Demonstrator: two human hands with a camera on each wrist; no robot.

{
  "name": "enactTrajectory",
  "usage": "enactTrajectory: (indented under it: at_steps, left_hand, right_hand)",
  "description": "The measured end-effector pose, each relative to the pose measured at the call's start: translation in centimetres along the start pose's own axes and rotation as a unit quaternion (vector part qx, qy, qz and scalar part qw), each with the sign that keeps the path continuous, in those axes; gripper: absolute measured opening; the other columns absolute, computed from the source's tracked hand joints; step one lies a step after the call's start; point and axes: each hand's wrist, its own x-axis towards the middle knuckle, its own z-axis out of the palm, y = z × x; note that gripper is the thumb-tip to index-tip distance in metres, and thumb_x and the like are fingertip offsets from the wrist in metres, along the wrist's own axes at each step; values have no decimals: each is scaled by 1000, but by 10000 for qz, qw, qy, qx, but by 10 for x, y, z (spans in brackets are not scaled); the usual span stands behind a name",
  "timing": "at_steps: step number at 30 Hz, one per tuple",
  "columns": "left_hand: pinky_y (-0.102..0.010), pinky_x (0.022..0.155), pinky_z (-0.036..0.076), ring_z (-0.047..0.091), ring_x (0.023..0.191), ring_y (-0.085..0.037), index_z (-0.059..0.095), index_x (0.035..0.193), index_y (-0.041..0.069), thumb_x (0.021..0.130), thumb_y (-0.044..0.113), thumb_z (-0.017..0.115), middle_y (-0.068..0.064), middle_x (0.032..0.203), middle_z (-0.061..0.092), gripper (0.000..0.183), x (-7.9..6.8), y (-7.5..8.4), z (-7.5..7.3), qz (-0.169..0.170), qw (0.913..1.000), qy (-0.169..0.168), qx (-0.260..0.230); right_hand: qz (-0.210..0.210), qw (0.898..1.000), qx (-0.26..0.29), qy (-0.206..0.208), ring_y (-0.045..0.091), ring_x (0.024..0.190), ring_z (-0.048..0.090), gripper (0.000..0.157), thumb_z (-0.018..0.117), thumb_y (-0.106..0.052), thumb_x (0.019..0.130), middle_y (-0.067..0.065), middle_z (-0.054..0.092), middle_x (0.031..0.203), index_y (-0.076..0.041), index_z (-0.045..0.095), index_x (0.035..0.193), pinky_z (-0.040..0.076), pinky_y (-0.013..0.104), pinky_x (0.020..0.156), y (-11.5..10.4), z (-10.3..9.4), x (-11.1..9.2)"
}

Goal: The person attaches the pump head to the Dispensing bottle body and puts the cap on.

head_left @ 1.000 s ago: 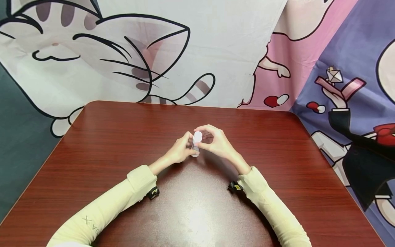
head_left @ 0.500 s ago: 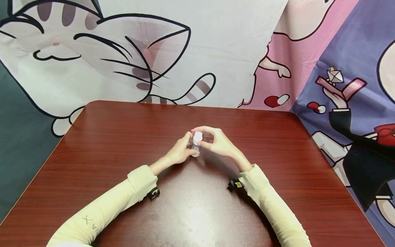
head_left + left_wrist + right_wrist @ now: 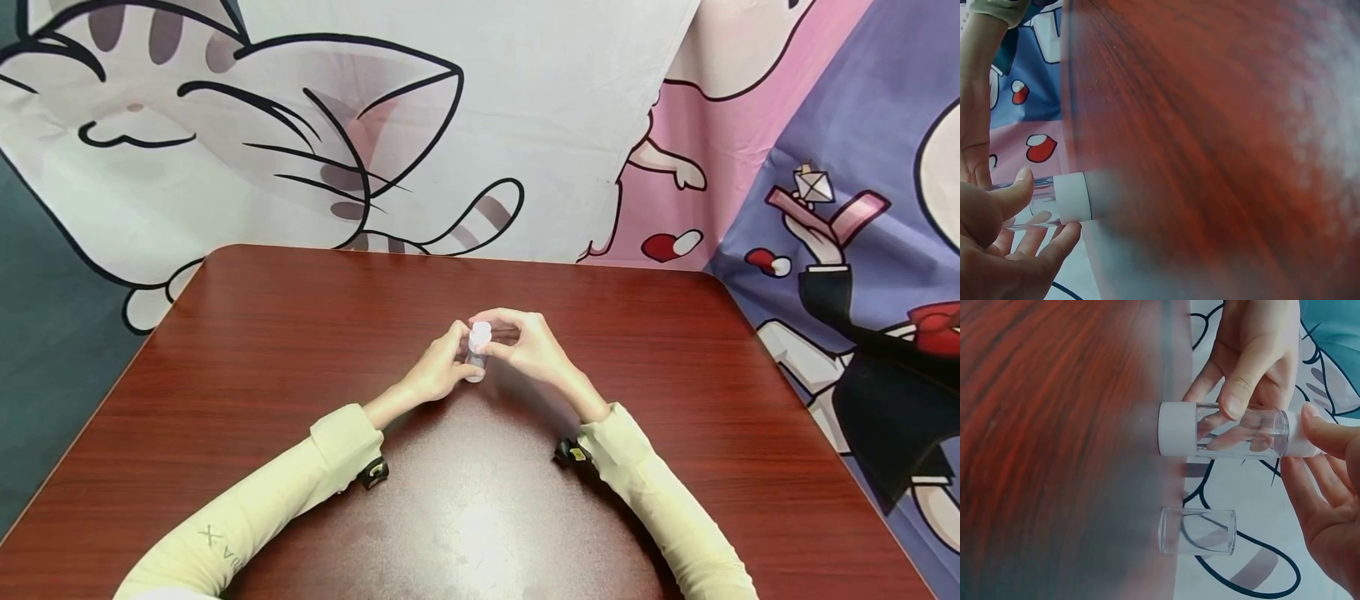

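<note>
A small clear bottle point(image 3: 480, 337) with a white top and a white base point(image 3: 1177, 429) stands upright on the table between my hands. My left hand point(image 3: 435, 367) holds its clear body, thumb on the near side and fingers round the far side. My right hand point(image 3: 534, 350) pinches the white top point(image 3: 1297, 434) between thumb and fingers. In the left wrist view the left hand point(image 3: 997, 262) is close by the bottle's white base point(image 3: 1072, 197), and the right hand is partly out of frame. A clear cylindrical cap point(image 3: 1197, 531) stands beside the bottle in the right wrist view.
The reddish-brown wooden table point(image 3: 300, 308) stretches around both hands, glossy near its front. Behind it hangs a cloth point(image 3: 570, 125) printed with cartoon figures. Black wrist cameras sit under both cream sleeves point(image 3: 262, 500).
My right hand's thumb and fingers have shifted slightly about the white top. The left hand keeps its hold, and the bottle stays at the same spot.
</note>
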Motion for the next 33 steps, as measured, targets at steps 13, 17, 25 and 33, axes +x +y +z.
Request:
enactTrajectory:
  at_steps: [13, 17, 25, 33]
  left_hand:
    - [-34, 80, 55, 67, 98, -27, 41, 108, 3, 83, 2, 71, -17, 113, 64, 39, -1, 1, 2, 80, 9998, 151, 86]
    - [-35, 81, 54, 67, 99, -27, 41, 108, 3, 83, 3, 71, -17, 113, 65, 39, -2, 1, 2, 96, 9996, 177, 185]
    - [-33, 79, 52, 66, 94, -25, 42, 106, 4, 83, 4, 72, -15, 103, 67, 38, -2, 2, 1, 105, 9993, 221, 270]
    - [-33, 77, 47, 64, 91, -24, 42, 106, 6, 84, 7, 72, -13, 100, 66, 37, -3, 3, 0, -19, 9988, 269, 405]
  right_hand:
    - [161, 9960, -386, 794, 21, 83, 72, 30, 80, -2, 75, 13, 73, 94, 2, 69, 103, 58, 28, 75, -5, 10, -2]
    - [191, 9944, -431, 946, 21, 81, 72, 29, 80, -2, 74, 12, 73, 93, 0, 70, 101, 58, 26, 73, -7, 13, -4]
    - [349, 9902, -434, 1277, 25, 83, 72, 29, 80, -2, 74, 16, 73, 89, -3, 70, 101, 58, 30, 75, -9, 19, -7]
    - [260, 9841, -903, 1511, 19, 80, 73, 31, 82, -6, 73, 10, 74, 85, -7, 71, 101, 57, 23, 72, -10, 24, -8]
